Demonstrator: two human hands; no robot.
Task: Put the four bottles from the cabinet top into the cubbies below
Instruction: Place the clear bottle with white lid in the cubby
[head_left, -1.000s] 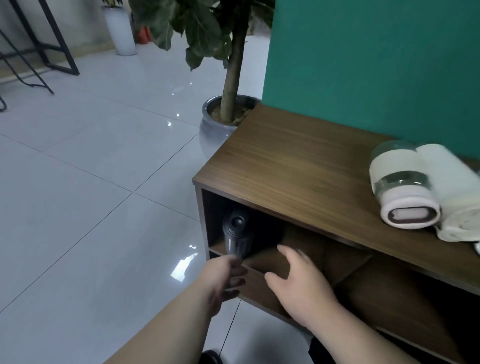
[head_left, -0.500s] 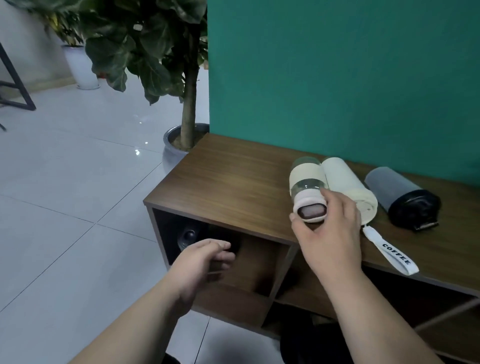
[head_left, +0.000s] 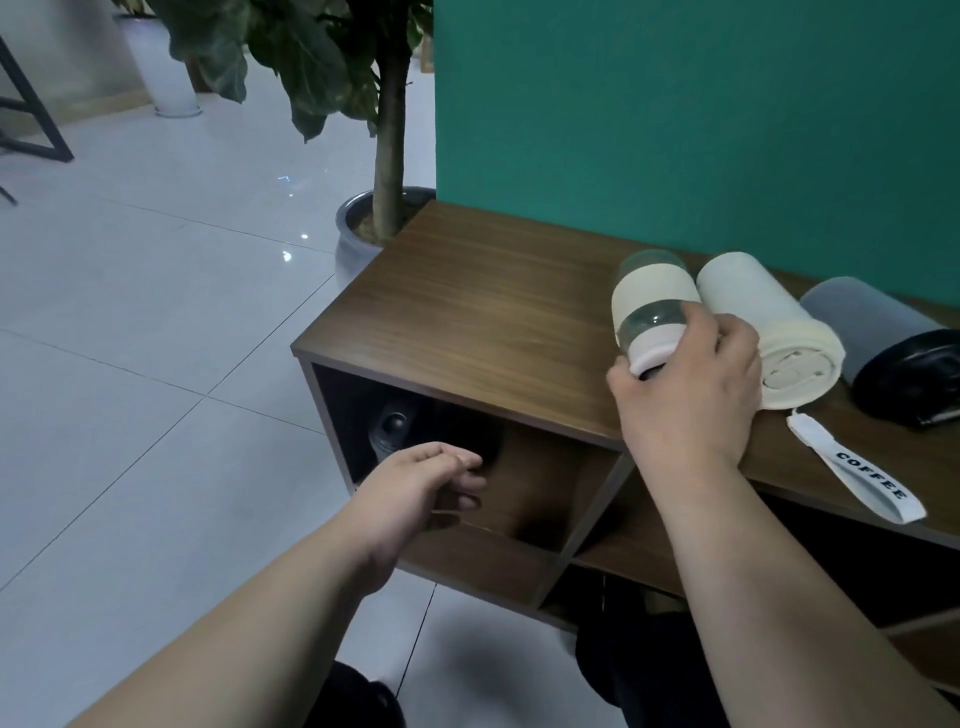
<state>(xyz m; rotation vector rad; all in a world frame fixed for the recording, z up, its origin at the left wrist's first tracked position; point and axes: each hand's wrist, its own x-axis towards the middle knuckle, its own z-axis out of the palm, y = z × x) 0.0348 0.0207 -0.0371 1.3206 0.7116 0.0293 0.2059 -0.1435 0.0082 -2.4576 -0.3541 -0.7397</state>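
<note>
Three bottles lie on their sides on the wooden cabinet top (head_left: 467, 312). My right hand (head_left: 685, 395) is wrapped around the lid end of the glass bottle with cream sleeves (head_left: 652, 306). Touching it on the right is a cream bottle (head_left: 763, 322) with a white "COFFEE" strap (head_left: 862, 478), then a grey bottle with a black lid (head_left: 883, 343). A dark bottle (head_left: 389, 426) lies inside the leftmost cubby (head_left: 545, 478). My left hand (head_left: 421, 488) hovers in front of that cubby with fingers loosely curled, holding nothing.
A potted tree (head_left: 387, 171) in a grey pot stands at the cabinet's far left corner. A green wall (head_left: 675, 104) backs the cabinet. Glossy white floor tiles (head_left: 130, 364) spread to the left. More cubbies (head_left: 649, 545) open to the right, partly behind my right arm.
My right hand rose from the cubby front to the cabinet top and closed on the glass bottle. My left hand let go of the dark bottle, which stays in the leftmost cubby.
</note>
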